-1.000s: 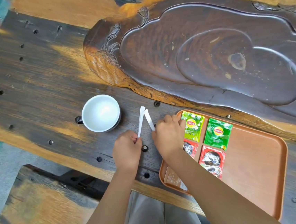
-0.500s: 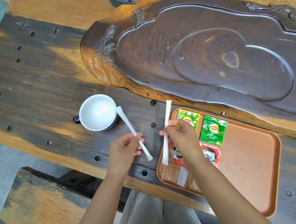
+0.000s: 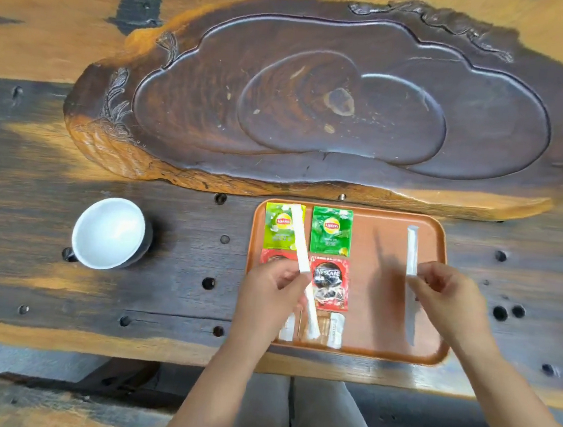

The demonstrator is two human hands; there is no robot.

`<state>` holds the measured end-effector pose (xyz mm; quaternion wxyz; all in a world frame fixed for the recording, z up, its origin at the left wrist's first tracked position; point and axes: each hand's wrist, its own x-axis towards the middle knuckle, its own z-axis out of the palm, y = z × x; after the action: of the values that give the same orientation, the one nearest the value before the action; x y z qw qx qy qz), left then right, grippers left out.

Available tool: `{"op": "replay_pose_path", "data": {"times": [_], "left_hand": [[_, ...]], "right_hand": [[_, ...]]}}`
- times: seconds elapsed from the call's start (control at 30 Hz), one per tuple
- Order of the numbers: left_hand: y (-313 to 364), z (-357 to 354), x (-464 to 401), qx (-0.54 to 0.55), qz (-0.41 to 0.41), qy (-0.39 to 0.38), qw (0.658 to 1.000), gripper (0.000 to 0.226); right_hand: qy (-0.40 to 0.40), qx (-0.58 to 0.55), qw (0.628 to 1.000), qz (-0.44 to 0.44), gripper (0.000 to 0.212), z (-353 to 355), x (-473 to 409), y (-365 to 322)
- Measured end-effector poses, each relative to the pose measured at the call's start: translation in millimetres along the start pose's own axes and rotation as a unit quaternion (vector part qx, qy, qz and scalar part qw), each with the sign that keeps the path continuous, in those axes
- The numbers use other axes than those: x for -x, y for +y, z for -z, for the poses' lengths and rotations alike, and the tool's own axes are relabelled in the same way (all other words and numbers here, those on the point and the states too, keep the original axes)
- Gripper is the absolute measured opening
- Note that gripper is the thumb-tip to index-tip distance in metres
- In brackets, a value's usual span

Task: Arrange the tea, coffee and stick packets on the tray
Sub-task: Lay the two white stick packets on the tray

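Both your hands were over the orange tray [image 3: 356, 349]. Your left hand [image 3: 270, 295] pinched a white stick packet [image 3: 299, 246] near its middle, fingers closed on it; the stick ran slantwise above the tray's left packets, crossing the light green tea packet [image 3: 280, 227]. Your right hand [image 3: 450, 300] pinched a second stick [image 3: 412, 253] mid-length, upright over the tray's bare right side. The dark green tea packet [image 3: 331, 232] and red coffee packet [image 3: 330, 283] lay flat in the tray.

i see two green tea packets [image 3: 308, 229] along the orange tray's [image 3: 378, 339] far edge, red coffee packets [image 3: 331, 283] below, brown sachets [image 3: 326, 327] nearest; two white sticks [image 3: 412, 257] tilt above.
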<state>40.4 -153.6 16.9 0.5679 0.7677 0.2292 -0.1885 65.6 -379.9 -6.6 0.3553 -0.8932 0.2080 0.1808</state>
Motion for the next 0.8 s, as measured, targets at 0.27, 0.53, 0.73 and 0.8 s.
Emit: {"op": "replay_pose_path", "data": {"times": [0.27, 0.53, 0.73, 0.8], "left_hand": [[9, -37, 2, -0.092, -0.021, -0.040, 0.995, 0.024], [-2, -83, -24, -0.225, -0.030, -0.067, 0.972, 0.035], [1, -111, -27, -0.245, -0.037, -0.086, 0.965, 0.014], [1, -110, -25, -0.282, -0.059, -0.073, 0.955, 0.015]], "right_hand": [[0.032, 0.121, 0.991, 0.049, 0.019, -7, -14, 36], [0.078, 0.322, 0.887, 0.321, 0.040, -3, -5, 71], [0.031, 0.348, 0.879, 0.324, 0.043, -2, -8, 85], [0.028, 0.348, 0.879, 0.325, 0.044, 0, -9, 86]]}}
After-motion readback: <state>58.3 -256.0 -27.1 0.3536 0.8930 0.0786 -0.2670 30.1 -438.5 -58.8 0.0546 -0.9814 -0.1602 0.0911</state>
